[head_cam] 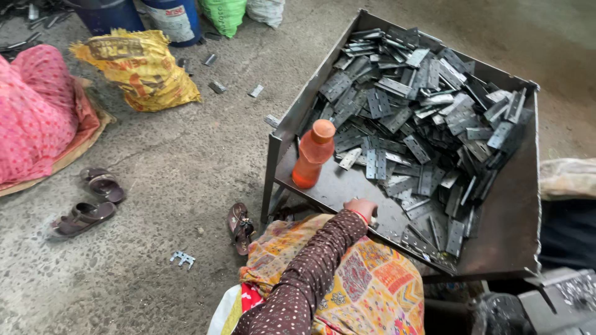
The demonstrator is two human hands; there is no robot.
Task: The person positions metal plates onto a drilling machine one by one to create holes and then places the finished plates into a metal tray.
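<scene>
A large metal tray (504,239) on legs holds a heap of several grey metal hinges (410,118). An orange plastic bottle (312,155) stands upright in the tray's near-left corner. My left hand (361,208), in a brown dotted sleeve with a red bangle, rests on the tray floor at the front edge. It sits just right of the bottle and beside the nearest hinges. Its fingers are curled downward, so I cannot see whether it holds anything. My right hand is out of view. Patterned yellow cloth (366,279) covers my lap below the tray.
On the concrete floor lie a brown sandal (239,228) by the tray leg, two more sandals (93,198), a loose hinge (182,258) and a yellow sack (143,68). A person in pink (31,111) sits far left. Blue drums (167,15) stand behind. Dark machinery (546,304) is at bottom right.
</scene>
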